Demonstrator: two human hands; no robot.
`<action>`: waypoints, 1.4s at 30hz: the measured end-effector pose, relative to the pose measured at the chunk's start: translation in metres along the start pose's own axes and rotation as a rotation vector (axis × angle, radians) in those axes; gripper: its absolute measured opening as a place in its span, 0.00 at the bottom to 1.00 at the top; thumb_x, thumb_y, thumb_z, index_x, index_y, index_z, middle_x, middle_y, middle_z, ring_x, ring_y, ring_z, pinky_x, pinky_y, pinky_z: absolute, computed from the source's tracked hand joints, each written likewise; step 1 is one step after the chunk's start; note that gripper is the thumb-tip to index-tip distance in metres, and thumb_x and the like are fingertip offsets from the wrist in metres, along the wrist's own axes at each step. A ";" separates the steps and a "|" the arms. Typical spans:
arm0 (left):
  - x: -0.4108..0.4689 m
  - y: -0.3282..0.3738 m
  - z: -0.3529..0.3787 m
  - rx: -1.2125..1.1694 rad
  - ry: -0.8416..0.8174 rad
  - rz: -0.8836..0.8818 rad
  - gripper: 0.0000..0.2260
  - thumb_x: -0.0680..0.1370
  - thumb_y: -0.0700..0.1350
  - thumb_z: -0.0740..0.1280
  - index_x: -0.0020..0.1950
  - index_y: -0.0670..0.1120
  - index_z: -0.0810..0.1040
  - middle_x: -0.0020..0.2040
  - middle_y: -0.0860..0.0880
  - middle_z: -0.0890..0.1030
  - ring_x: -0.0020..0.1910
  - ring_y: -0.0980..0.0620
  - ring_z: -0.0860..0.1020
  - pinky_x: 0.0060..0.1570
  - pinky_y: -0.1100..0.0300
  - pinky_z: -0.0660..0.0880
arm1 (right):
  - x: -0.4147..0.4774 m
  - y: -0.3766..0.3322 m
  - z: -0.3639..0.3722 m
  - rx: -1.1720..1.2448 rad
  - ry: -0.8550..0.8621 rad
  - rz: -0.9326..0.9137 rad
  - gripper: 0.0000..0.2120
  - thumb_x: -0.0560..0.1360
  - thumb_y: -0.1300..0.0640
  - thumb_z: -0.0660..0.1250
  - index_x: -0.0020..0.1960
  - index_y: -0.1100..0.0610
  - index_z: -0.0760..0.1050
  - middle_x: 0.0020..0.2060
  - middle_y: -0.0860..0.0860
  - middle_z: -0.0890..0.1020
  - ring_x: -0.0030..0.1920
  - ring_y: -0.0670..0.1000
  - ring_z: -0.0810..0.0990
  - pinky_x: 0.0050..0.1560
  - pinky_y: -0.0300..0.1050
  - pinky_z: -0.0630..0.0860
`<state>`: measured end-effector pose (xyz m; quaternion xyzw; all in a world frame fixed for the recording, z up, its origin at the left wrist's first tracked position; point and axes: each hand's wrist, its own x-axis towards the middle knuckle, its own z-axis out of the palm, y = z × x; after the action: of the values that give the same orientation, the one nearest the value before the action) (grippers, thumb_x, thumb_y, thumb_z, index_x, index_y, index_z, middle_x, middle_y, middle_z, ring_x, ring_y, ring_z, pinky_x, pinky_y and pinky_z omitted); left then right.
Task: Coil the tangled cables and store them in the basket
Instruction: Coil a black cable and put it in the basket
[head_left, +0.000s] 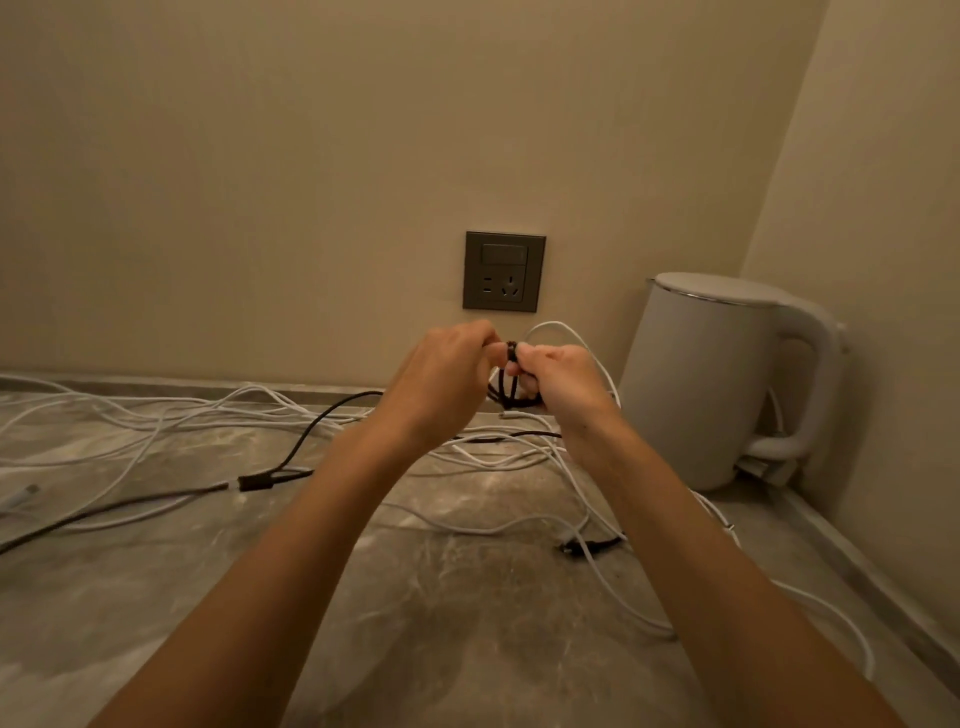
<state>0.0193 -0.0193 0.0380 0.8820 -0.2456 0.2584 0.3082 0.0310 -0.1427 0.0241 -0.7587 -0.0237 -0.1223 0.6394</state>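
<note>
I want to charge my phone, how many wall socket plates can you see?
1: the grey socket plate on the wall, above the dark cable bundle, left of the white kettle. More may lie out of view.

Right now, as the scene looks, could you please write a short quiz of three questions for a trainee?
1. True or false: the left hand and the right hand both pinch the dark cable bundle.
2. What stands right of the hands? A) white kettle B) basket C) lamp
3. Fill in: the loose white cables lie on the ____.
Key: 1 true; 2 A; 3 countertop.
</note>
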 end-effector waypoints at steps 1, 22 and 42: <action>-0.001 0.003 0.001 -0.057 -0.010 0.004 0.10 0.81 0.42 0.57 0.49 0.42 0.76 0.35 0.53 0.72 0.33 0.56 0.70 0.35 0.60 0.67 | 0.001 0.000 -0.001 0.054 0.040 -0.009 0.18 0.81 0.58 0.57 0.33 0.56 0.73 0.25 0.47 0.70 0.30 0.46 0.67 0.35 0.39 0.67; -0.009 -0.026 0.017 -0.320 -0.355 -0.098 0.13 0.82 0.45 0.55 0.37 0.49 0.67 0.29 0.51 0.66 0.26 0.56 0.64 0.28 0.61 0.64 | 0.002 -0.012 -0.025 0.997 -0.259 0.175 0.17 0.81 0.58 0.53 0.34 0.58 0.66 0.19 0.47 0.63 0.22 0.44 0.62 0.47 0.46 0.74; -0.001 -0.026 -0.008 0.097 -0.172 -0.105 0.08 0.80 0.47 0.60 0.45 0.45 0.74 0.37 0.52 0.73 0.39 0.52 0.70 0.38 0.58 0.64 | -0.006 -0.008 -0.011 -0.052 -0.501 0.341 0.15 0.80 0.63 0.56 0.35 0.61 0.70 0.20 0.46 0.67 0.19 0.41 0.62 0.26 0.32 0.62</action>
<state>0.0311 0.0046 0.0319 0.9264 -0.2118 0.1770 0.2561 0.0217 -0.1513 0.0318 -0.7745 -0.0500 0.1771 0.6052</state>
